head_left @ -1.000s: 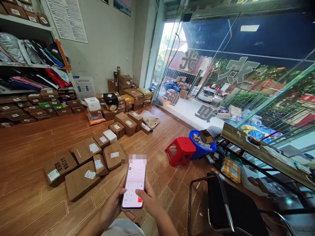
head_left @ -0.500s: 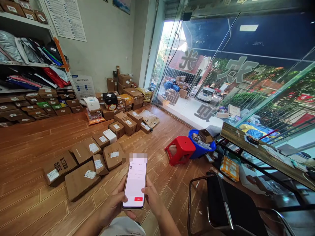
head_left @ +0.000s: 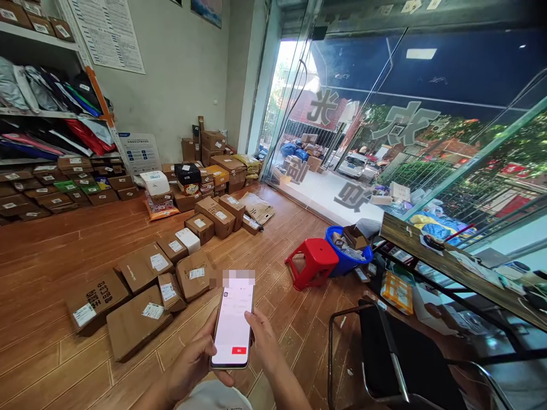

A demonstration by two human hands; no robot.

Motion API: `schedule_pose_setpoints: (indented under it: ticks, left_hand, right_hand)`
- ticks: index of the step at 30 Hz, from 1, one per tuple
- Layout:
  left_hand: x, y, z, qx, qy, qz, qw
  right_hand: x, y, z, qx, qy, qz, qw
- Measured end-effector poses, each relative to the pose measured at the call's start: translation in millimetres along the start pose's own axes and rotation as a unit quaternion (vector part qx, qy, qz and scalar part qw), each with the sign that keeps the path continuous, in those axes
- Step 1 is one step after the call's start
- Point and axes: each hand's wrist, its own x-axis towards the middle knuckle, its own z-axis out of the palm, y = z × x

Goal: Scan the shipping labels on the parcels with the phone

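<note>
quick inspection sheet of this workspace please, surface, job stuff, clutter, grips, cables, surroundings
surface: wood-look floor, pale specks near the red stool
job's things: phone, screen lit, red button near its bottom
clutter: labelled cartons on the floor; blue tub holding cardboard and plastic
grips: left grip and right grip hold the phone's two sides
cables: dark cable by the glass front
surroundings: shelving on the left, black chair and wood-topped table on the right

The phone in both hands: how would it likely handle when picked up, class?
The phone is probably stiff, since its slim body looks flat and straight. Its smooth-looking screen may feel slippery and could crack if dropped.
</note>
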Motion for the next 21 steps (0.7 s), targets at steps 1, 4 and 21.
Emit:
schedule_pose_setpoints:
  ticks: [1, 4, 21]
  left_hand:
    - [2, 2, -1.6, -0.004, 0.003, 0.001, 1.000]
    - [6, 9, -6.8, -0.010, 0.015, 0.017, 1.000]
    - [177, 60, -2.9, -0.015, -0.095, -0.045, 0.994]
  right_hand:
    - [2, 0, 1, -0.001, -0.003, -0.003, 1.000]
    - [7, -3, 4, -0.008, -0.064, -0.022, 0.998]
    - [122, -53, -67, 0.032, 0.023, -0.038, 0.999]
